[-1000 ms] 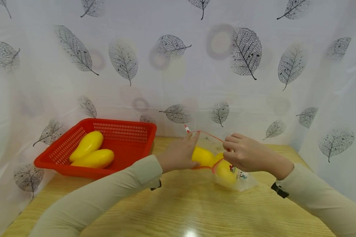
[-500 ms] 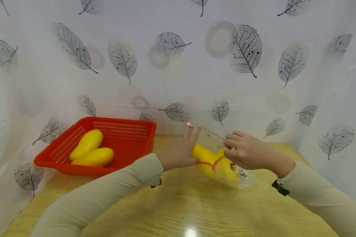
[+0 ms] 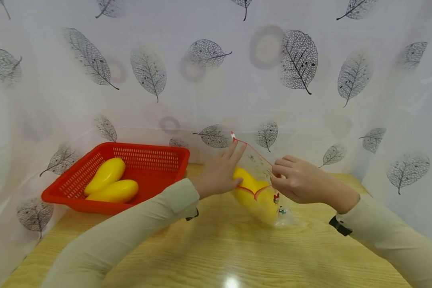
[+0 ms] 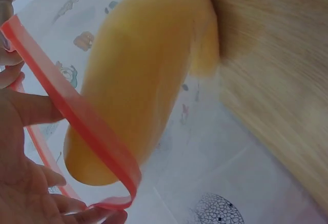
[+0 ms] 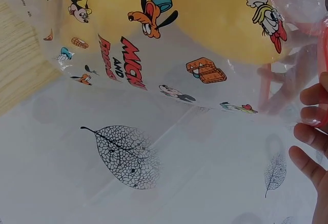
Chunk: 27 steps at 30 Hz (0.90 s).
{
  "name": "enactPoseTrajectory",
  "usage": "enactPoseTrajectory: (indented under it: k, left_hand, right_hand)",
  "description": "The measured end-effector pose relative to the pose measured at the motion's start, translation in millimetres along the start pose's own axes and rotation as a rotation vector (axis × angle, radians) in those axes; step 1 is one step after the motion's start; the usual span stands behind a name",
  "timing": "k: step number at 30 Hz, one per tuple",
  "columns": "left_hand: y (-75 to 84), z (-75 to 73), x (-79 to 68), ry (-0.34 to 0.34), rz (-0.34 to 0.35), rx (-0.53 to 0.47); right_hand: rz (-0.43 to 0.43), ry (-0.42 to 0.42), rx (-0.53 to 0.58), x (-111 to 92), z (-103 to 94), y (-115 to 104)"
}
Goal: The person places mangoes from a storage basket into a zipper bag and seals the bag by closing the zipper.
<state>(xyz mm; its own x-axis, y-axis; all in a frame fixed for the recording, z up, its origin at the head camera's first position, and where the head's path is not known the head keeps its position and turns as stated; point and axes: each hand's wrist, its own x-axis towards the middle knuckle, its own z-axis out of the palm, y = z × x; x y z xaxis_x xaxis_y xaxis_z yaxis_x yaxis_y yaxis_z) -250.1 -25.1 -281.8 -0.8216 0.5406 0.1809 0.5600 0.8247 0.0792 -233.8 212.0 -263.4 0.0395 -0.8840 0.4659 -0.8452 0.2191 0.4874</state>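
A clear zip bag (image 3: 286, 218) with red zip edging and cartoon prints stands tilted on the table. Smooth yellow mangoes (image 3: 253, 204) lie inside it; one shows its rounded end at the mouth in the left wrist view. My left hand (image 3: 217, 172) is at the bag's mouth with fingers spread, keeping the two red edges (image 4: 84, 111) apart; its thumb reaches behind one edge. With curled fingers, my right hand (image 3: 299, 180) pinches the right side of the mouth. A white-and-red zip slider (image 3: 233, 135) sticks up above the left fingertips.
To the left, a red plastic basket (image 3: 158, 152) holds two yellow mangoes (image 3: 113, 191). The wooden table (image 3: 201, 256) runs back to a white curtain (image 3: 216, 96) with leaf prints.
Both hands have lifted and tipped the bag's mouth upward, the slider rising with it. The bag's bottom has shifted slightly left, and the mangoes have slid deeper. The basket stays put.
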Motion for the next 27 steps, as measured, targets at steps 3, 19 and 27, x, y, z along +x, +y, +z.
enactPoseTrajectory:
  k: [3,19,27]
  left_hand:
    - [0.1,-1.7,2.0,-0.028,0.010,-0.051]
    - [-20.2,9.4,0.5,0.000,0.074,-0.287]
    - [-30.9,24.5,-20.3,0.167,-0.023,-0.186]
  right_hand:
    - [0.004,0.002,0.002,-0.3,0.0,-0.9]
    - [0.037,-0.035,-0.018,-5.9,0.2,1.5]
    - [0.051,-0.064,-0.041,-7.4,0.5,3.2]
